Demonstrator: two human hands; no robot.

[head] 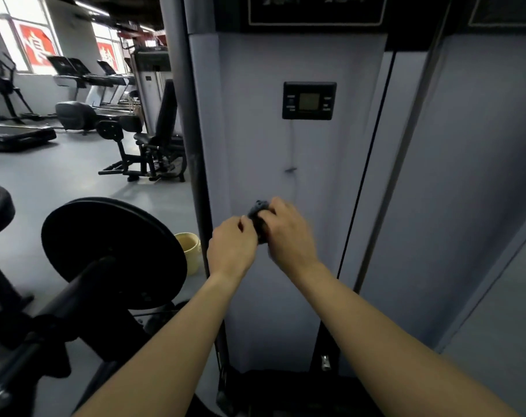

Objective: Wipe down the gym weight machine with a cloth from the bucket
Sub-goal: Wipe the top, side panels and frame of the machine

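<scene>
Here, in the head view, the dark cloth (259, 219) sits bunched between both hands, in front of the lower middle of the weight machine (285, 164), on its pale panel (whether it touches the panel is unclear). The right hand (290, 234) grips the cloth from the right, fingers curled over it. The left hand (232, 248) meets it from the left, fingertips pinching its near edge. A small black display (309, 100) is fixed higher on the panel. The cream bucket (190, 251) stands on the floor by the panel's left edge, beside a black weight plate (111, 251).
</scene>
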